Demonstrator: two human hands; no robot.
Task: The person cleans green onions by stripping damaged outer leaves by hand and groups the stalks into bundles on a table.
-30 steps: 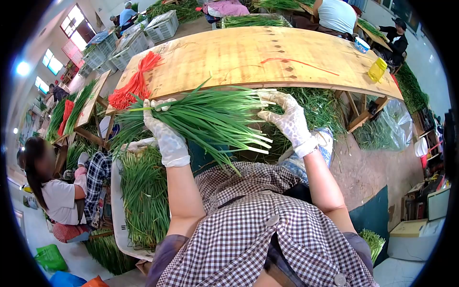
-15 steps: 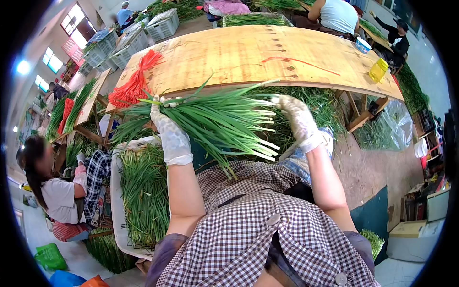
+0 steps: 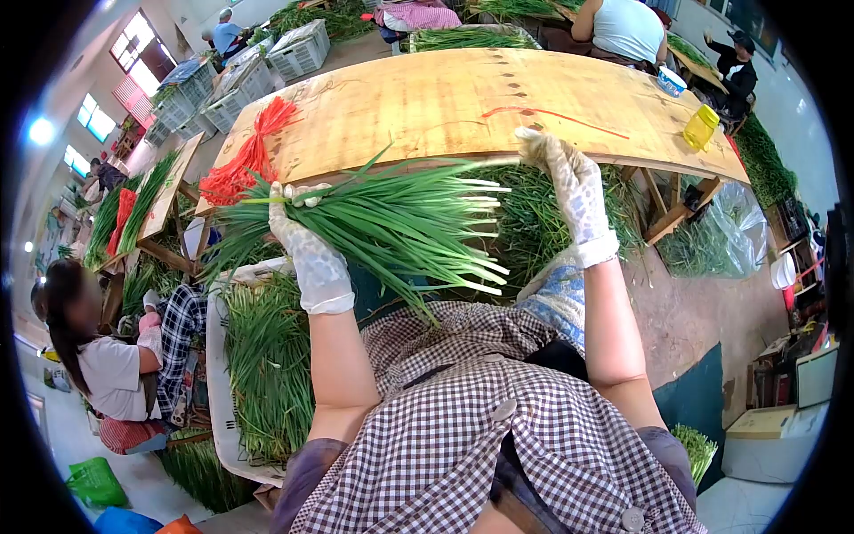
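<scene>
My left hand (image 3: 307, 249), in a pale patterned glove, is wrapped round a bunch of garlic chives (image 3: 400, 214). Its green leaves trail to the left, and its white stem ends fan out to the right, in the air before the table's near edge. My right hand (image 3: 569, 182), gloved alike, is raised to the right of the stem ends with its fingers bent together. One longer stem reaches close to these fingers; whether they grip it is hard to make out.
Red ties (image 3: 253, 156) lie on the wooden table (image 3: 400, 98), with a loose red strip (image 3: 556, 118), a yellow cup (image 3: 701, 129) and a blue-white tub (image 3: 672, 83). A white crate (image 3: 220, 392) of greens stands at my left. A person (image 3: 111, 356) sits beyond it.
My right hand has risen and turned upright, its fingers now over the table's near edge. My left hand has shifted slightly left and down with the bunch.
</scene>
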